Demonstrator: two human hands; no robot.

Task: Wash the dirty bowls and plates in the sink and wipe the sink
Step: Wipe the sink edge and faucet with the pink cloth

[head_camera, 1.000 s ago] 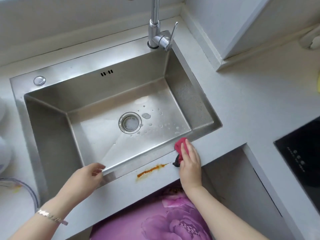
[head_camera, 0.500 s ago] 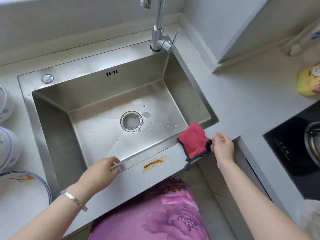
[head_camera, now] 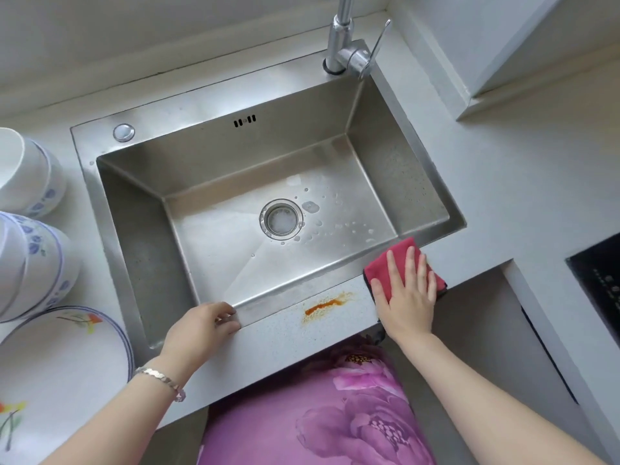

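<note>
The right hand (head_camera: 407,297) lies flat on a red cloth (head_camera: 379,275), fingers straight and spread, pressing it onto the tabletop (head_camera: 503,182) at the near right corner of the sink (head_camera: 201,105); the far corner of the cloth reaches over the sink's rim. The left hand (head_camera: 198,327) has its fingers curled over the near rim of the sink and grips that edge; a bracelet (head_camera: 161,380) sits on its wrist. Between the two hands, on the strip of tabletop in front of the sink, lies an orange stain (head_camera: 327,305), just left of the cloth and apart from it. Inside the sink, water drops (head_camera: 335,226) lie to the right of the drain (head_camera: 281,218); the tap (head_camera: 349,52) stands at the far right corner. Left of the sink, white bowls (head_camera: 37,260) with blue patterns stand on the tabletop; nearer the person lies a blue-rimmed plate (head_camera: 67,364). A black cooktop (head_camera: 600,283) shows at the right edge; purple flowered fabric (head_camera: 318,414) shows below the tabletop's edge.
</note>
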